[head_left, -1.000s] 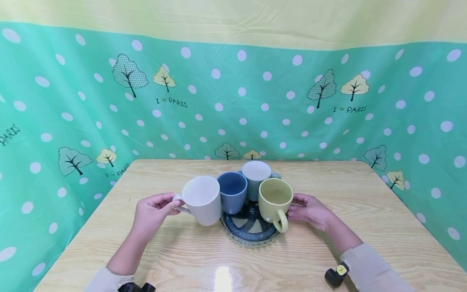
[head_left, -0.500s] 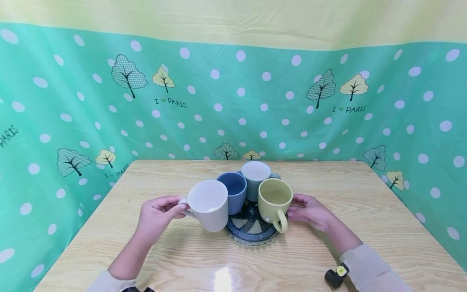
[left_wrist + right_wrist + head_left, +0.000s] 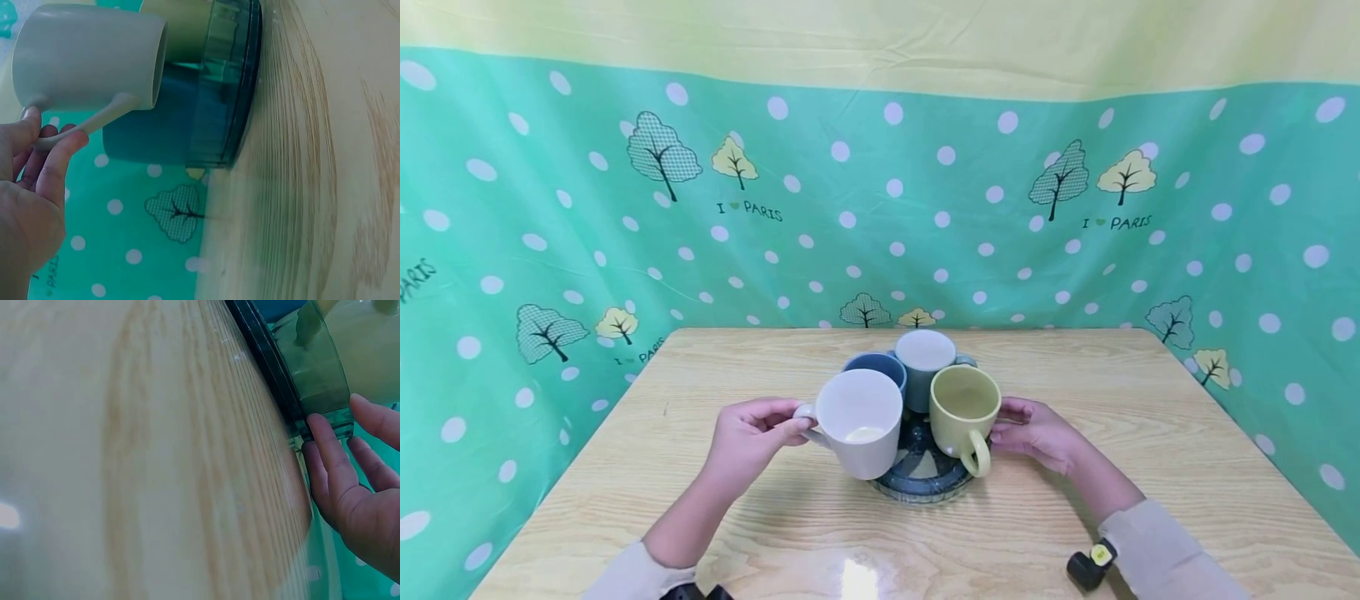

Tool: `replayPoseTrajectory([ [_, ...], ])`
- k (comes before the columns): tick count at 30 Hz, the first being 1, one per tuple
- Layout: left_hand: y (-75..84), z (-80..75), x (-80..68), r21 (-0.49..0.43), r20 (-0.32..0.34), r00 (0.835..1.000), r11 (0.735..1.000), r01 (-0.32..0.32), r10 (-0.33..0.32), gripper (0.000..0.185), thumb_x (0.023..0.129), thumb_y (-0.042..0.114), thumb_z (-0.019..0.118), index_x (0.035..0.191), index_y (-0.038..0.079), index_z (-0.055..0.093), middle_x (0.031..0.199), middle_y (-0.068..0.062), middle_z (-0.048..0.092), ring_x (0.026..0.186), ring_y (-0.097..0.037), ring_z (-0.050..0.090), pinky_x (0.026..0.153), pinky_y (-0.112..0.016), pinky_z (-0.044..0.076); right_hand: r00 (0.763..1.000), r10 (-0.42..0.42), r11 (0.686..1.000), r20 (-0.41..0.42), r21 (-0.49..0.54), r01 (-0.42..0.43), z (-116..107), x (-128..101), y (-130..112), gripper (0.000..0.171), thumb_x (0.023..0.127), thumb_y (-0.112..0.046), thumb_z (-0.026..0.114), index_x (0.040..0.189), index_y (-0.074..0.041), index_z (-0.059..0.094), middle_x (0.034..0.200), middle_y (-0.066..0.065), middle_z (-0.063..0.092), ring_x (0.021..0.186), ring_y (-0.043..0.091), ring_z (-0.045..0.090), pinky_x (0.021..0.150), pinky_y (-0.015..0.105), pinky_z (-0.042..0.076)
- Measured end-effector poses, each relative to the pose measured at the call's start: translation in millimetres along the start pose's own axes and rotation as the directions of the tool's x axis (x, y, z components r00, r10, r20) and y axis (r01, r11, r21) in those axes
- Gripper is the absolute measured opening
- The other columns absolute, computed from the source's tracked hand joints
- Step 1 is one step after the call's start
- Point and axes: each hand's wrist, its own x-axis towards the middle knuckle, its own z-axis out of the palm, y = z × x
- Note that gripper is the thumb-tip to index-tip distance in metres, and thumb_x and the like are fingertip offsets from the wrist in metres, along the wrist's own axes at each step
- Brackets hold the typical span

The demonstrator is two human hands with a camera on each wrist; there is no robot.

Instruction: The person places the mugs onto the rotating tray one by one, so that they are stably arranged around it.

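My left hand (image 3: pixel 778 423) pinches the handle of a white mug (image 3: pixel 859 421) and holds it in the air over the front left of a dark round tray (image 3: pixel 925 483). In the left wrist view my fingers (image 3: pixel 53 156) curl round that handle, and the white mug (image 3: pixel 87 56) hangs just clear of the tray's rim (image 3: pixel 228 81). A blue mug (image 3: pixel 874 365), a grey mug (image 3: pixel 925 354) and a yellow mug (image 3: pixel 964 408) stand on the tray. My right hand (image 3: pixel 1033 433) rests against the tray's right side, its fingers (image 3: pixel 322 450) straight on the tray's wall (image 3: pixel 319 369).
The tray sits mid-table on a pale wooden table (image 3: pixel 1075 375). A green dotted cloth (image 3: pixel 887 217) closes off the back and both sides. A small black device (image 3: pixel 1090 567) sits at my right wrist.
My left hand has carried the white mug to the right, from beside the tray to over its front left, where it now hides most of the blue mug. The right hand stayed put.
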Motion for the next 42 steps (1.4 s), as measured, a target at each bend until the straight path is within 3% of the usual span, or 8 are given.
replayPoseTrajectory([
  [6, 4.5, 15.4, 4.3, 0.018, 0.019, 0.999, 0.999, 0.026, -0.027, 0.023, 0.08, -0.007, 0.075, 0.099, -0.018, 0.067, 0.089, -0.009, 0.074, 0.076, -0.014, 0.071, 0.066, -0.038, 0.06, 1.0, -0.001, 1.0, 0.007, 0.014, 0.001, -1.2, 0.0, 1.7, 0.062, 0.085, 0.013, 0.061, 0.141, 0.013, 0.034, 0.12, 0.01, 0.058, 0.105, 0.022, 0.063, 0.095, 0.043, 0.052],
  [11, 8.9, 28.1, 7.7, 0.058, 0.024, 0.993, 0.992, 0.115, -0.117, 0.021, 0.08, -0.004, 0.076, 0.097, -0.013, 0.069, 0.091, -0.02, 0.071, 0.073, -0.016, 0.07, 0.067, -0.035, 0.061, 1.0, -0.005, 1.0, 0.009, 0.017, 0.005, -2.6, 0.5, 3.8, 0.058, 0.085, 0.012, 0.063, 0.139, 0.01, 0.041, 0.121, 0.01, 0.057, 0.105, 0.022, 0.063, 0.095, 0.043, 0.052],
  [16, 7.4, 36.4, 10.8, 0.1, 0.049, 0.982, 0.979, 0.175, -0.181, 0.018, 0.08, -0.003, 0.076, 0.095, -0.01, 0.069, 0.09, -0.02, 0.071, 0.071, -0.019, 0.07, 0.068, -0.033, 0.061, 1.0, 0.0, 1.0, -0.003, 0.004, 0.0, -2.8, 1.8, 5.1, 0.061, 0.084, 0.012, 0.064, 0.14, 0.011, 0.038, 0.123, 0.01, 0.056, 0.106, 0.023, 0.063, 0.096, 0.043, 0.051],
  [24, 0.3, 45.1, 10.5, 0.146, 0.086, 0.976, 0.971, 0.187, -0.2, 0.014, 0.081, -0.003, 0.075, 0.093, -0.008, 0.069, 0.087, -0.016, 0.072, 0.072, -0.025, 0.07, 0.068, -0.031, 0.061, 1.0, 0.015, 1.0, -0.024, -0.002, -0.015, -1.5, 0.6, 3.6, 0.067, 0.085, 0.012, 0.063, 0.142, 0.015, 0.03, 0.124, 0.011, 0.056, 0.107, 0.022, 0.062, 0.096, 0.043, 0.051],
  [32, -9.8, 48.2, 12.0, 0.151, 0.104, 0.975, 0.972, 0.179, -0.196, 0.013, 0.081, -0.004, 0.075, 0.092, -0.008, 0.069, 0.086, -0.015, 0.072, 0.069, -0.019, 0.069, 0.066, -0.029, 0.06, 1.0, 0.02, 1.0, -0.024, 0.004, -0.02, 1.0, -0.3, 0.7, 0.065, 0.085, 0.013, 0.063, 0.142, 0.014, 0.032, 0.122, 0.01, 0.056, 0.106, 0.021, 0.062, 0.096, 0.042, 0.052],
  [42, -25.6, 48.5, 15.7, 0.17, 0.134, 0.962, 0.962, 0.213, -0.237, 0.011, 0.081, -0.003, 0.075, 0.091, -0.004, 0.07, 0.087, -0.012, 0.072, 0.07, -0.019, 0.068, 0.065, -0.029, 0.06, 0.999, 0.023, 1.0, -0.024, 0.016, -0.023, 1.6, -0.7, -0.8, 0.062, 0.085, 0.012, 0.063, 0.141, 0.012, 0.036, 0.121, 0.01, 0.056, 0.104, 0.021, 0.062, 0.095, 0.041, 0.052],
])
